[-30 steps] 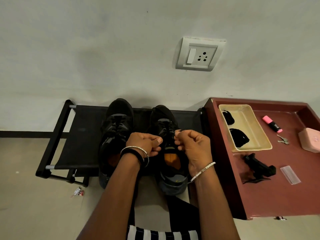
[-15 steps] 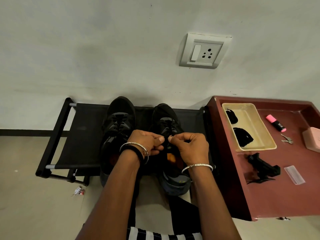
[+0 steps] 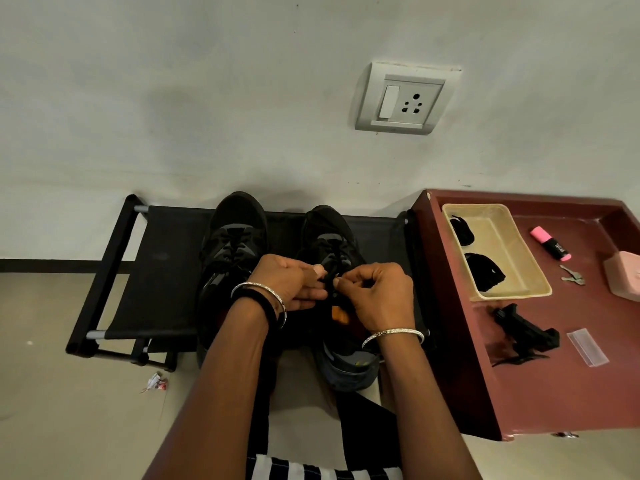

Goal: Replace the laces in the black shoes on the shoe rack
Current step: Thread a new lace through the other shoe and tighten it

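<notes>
Over one black shoe on the shoe rack, left hand and right hand are pinching its lace in curled fingers, likely tensioning it for threading.

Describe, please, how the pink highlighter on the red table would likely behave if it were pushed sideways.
The pink highlighter lies on its side on the red table, so it should not tip. It looks like a short plastic barrel, so probably stiff and light, sliding easily. Whether it would roll is unclear.
</notes>
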